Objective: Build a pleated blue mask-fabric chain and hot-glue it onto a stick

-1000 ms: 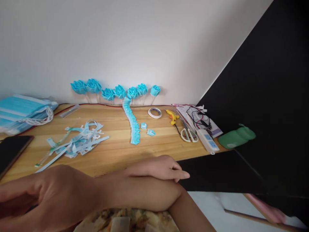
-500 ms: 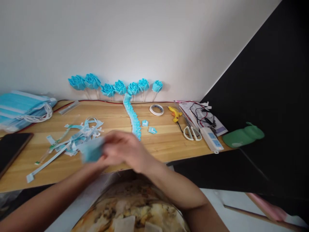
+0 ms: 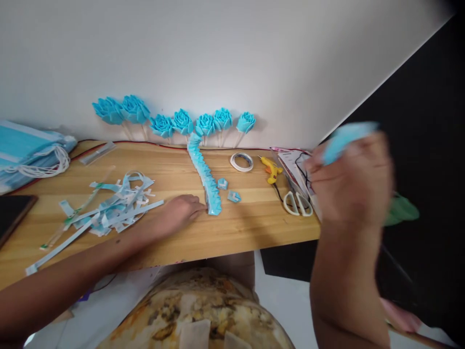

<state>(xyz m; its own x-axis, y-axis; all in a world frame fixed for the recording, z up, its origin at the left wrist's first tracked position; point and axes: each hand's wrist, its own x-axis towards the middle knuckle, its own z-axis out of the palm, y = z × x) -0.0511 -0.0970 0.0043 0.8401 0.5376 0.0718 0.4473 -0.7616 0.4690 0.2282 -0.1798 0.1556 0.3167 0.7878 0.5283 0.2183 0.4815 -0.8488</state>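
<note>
My left hand [image 3: 178,212] rests on the wooden table [image 3: 240,228], fingertips touching the near end of a long folded blue strip [image 3: 205,177] that runs back to the wall. The hand lies loosely curled with nothing inside it. My right hand [image 3: 350,182] is raised at the right, blurred by motion, closed round a light blue piece [image 3: 345,134] that sticks out above the fingers. Two small blue folded bits [image 3: 228,190] lie just right of the strip. A row of blue folded roses [image 3: 174,121] on sticks leans against the wall.
Blue and white cut scraps [image 3: 109,206] lie left of my left hand. A stack of blue face masks [image 3: 29,152] sits at far left, a dark phone [image 3: 10,213] before it. Tape roll [image 3: 242,161], yellow glue gun [image 3: 271,169], white scissors [image 3: 297,203] and a green object [image 3: 401,211] lie at right.
The two hands, together over the table's front edge with a blue piece, have parted. My right hand swung up to the right with the piece; my left hand settled at the strip's end.
</note>
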